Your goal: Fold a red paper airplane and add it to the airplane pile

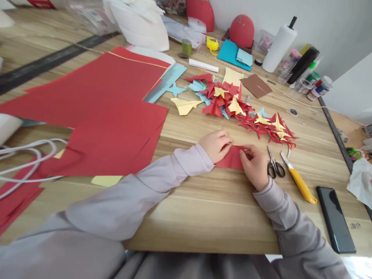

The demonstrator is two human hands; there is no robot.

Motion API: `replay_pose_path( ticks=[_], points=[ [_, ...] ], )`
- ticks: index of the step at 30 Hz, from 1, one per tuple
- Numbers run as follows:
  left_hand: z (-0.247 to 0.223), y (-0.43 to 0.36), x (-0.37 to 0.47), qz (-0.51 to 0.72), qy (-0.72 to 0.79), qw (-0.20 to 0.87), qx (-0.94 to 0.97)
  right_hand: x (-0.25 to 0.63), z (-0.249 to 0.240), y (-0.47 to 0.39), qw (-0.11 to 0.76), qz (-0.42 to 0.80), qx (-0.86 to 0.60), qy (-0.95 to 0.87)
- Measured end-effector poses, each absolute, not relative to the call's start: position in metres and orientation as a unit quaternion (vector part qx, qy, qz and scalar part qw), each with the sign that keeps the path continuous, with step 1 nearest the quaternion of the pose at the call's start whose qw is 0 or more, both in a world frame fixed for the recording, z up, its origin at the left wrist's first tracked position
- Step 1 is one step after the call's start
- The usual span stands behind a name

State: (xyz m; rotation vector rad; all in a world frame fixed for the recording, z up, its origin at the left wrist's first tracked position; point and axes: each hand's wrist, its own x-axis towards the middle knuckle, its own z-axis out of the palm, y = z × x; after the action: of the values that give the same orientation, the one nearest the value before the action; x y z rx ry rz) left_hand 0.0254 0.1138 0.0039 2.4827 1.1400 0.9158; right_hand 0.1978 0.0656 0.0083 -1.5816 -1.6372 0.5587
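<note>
A small red paper piece (231, 159) with a crease down its middle lies on the wooden table (203, 217) between my hands. My left hand (215, 146) rests on its left edge, fingers bent together. At its upper right corner, my right hand (254, 164) pinches the paper between thumb and fingers. Beyond my hands is a heap of folded red paper shapes (223, 97), with yellow and light blue ones among them. Large red sheets (116, 131) spread over the table to the left.
Black-handled scissors (275, 164), a yellow cutter (300, 184) and a black phone (335, 219) lie to the right. Behind stand a white bottle (280, 48) and small jars; a brown square (257, 85) and blue paper (232, 54) lie nearer. A white cable (37, 159) loops at left.
</note>
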Motion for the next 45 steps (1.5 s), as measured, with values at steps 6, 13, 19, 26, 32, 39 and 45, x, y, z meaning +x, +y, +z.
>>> replay_pose_path(
  ticks=[6,13,19,26,32,39,45],
  points=[
    [-0.001,0.12,0.022,0.213,0.314,-0.012,0.925,0.201,0.008,0.068,0.351,0.193,-0.64,-0.655],
    [0.002,0.117,0.026,0.166,0.34,0.0,0.926,0.201,0.01,0.069,0.328,0.16,-0.642,-0.674],
    [0.006,0.114,0.027,0.155,0.331,-0.015,0.931,0.201,0.01,0.069,0.316,0.149,-0.64,-0.685],
    [0.008,0.112,0.029,0.15,0.331,-0.029,0.931,0.202,0.011,0.069,0.312,0.139,-0.636,-0.692],
    [0.005,0.113,0.029,0.152,0.321,-0.039,0.934,0.202,0.01,0.069,0.306,0.132,-0.637,-0.695],
    [0.001,0.113,0.031,0.17,0.336,-0.022,0.926,0.203,0.011,0.067,0.281,0.068,-0.594,-0.75],
    [0.006,0.112,0.029,0.162,0.333,-0.023,0.929,0.212,0.015,0.063,0.199,-0.031,-0.514,-0.833]
  ],
)
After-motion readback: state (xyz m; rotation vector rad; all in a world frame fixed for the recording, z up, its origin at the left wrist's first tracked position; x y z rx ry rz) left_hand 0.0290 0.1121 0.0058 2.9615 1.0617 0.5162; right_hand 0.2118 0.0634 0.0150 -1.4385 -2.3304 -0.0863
